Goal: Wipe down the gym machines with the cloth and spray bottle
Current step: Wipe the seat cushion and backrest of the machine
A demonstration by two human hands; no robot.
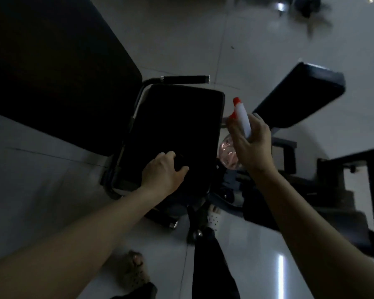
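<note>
My right hand (249, 143) grips a spray bottle (243, 119) with a white head, red nozzle and red trigger; its clear pinkish body (227, 155) shows below my palm. The nozzle points up and left, toward the black seat pad (175, 126) of a gym machine. My left hand (163, 171) rests on the near part of that pad, its fingers curled round something dark, apparently the cloth (179, 162); the dim light hides its shape.
A large black back pad (52, 72) fills the upper left. A black handle bar (185, 79) sits just beyond the seat. Another black pad (300, 96) stands at the right, dark frame parts (354, 190) below it. My feet (134, 268) stand on the pale tiled floor (203, 39).
</note>
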